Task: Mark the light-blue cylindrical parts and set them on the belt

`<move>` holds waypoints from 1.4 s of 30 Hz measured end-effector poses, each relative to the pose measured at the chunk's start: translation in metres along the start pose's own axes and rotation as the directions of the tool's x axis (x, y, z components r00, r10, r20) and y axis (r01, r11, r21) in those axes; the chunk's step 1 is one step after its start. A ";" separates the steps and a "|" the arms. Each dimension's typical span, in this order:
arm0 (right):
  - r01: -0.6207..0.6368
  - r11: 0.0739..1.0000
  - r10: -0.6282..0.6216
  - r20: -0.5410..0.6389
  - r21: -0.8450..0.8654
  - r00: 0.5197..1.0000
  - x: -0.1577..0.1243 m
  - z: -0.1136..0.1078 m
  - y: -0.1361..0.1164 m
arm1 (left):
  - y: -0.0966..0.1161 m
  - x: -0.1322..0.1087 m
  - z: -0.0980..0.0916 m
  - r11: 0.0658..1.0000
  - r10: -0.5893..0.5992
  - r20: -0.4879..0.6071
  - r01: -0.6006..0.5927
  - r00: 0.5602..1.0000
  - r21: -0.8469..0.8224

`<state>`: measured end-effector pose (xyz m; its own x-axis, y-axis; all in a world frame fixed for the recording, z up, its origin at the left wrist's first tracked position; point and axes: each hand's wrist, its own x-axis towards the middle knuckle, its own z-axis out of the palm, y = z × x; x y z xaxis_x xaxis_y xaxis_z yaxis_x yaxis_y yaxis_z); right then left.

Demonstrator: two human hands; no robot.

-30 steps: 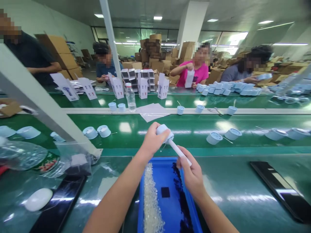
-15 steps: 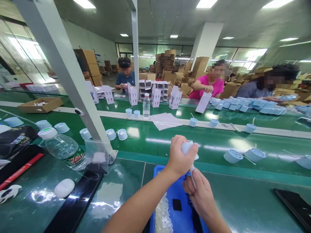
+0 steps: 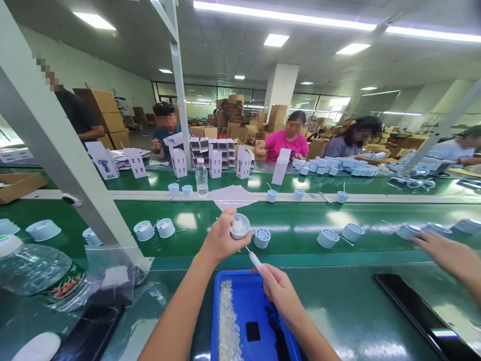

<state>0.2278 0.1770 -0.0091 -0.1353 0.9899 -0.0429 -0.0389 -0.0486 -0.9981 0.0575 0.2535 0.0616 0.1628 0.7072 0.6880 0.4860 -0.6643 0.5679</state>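
My left hand [image 3: 220, 239] grips a round, pale cup-shaped part [image 3: 240, 227], its open hollow side facing me. My right hand [image 3: 280, 288] is closed on a slim white-handled tool [image 3: 255, 260] with a thin shaft, whose tip points up just below the part. I cannot tell its exact kind. Right beside the held part, a light blue round housing [image 3: 262, 238] sits on the green belt [image 3: 210, 250]. Below my hands lies a blue tray [image 3: 240, 277] with small clear pieces [image 3: 228, 321] along its left side and black pieces [image 3: 276, 323] at its right.
Several blue housings [image 3: 328, 238] line the belt. A co-worker's hand [image 3: 447, 250] reaches in at the right, above a black phone-like slab [image 3: 409, 311]. A metal post [image 3: 75, 150] and a large bottle [image 3: 41, 276] stand left. Co-workers sit opposite, among white boxes [image 3: 215, 163].
The view has turned right. My hands have drawn apart; the part now shows its hollow side, and the tool's shaft is visible below it. A co-worker's hand has entered at the right.
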 end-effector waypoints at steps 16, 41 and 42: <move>0.251 0.962 -0.271 -0.236 -0.112 0.933 -0.005 -0.005 0.003 | -0.080 -0.013 -0.013 0.747 -0.546 0.212 0.357 0.811 0.560; 0.293 0.886 -0.277 0.096 -0.360 0.956 -0.006 0.002 0.010 | -0.086 -0.008 -0.022 0.630 -0.729 0.169 0.555 0.663 0.543; 0.312 0.868 -0.302 0.088 -0.387 0.949 -0.006 0.001 0.009 | -0.088 -0.009 -0.023 0.629 -0.732 0.181 0.548 0.657 0.551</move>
<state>0.2269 0.1702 -0.0181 -0.2040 0.9425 0.2645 0.3073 0.3182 -0.8968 -0.0060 0.3002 0.0162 -0.0928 0.9947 -0.0452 0.8681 0.1031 0.4855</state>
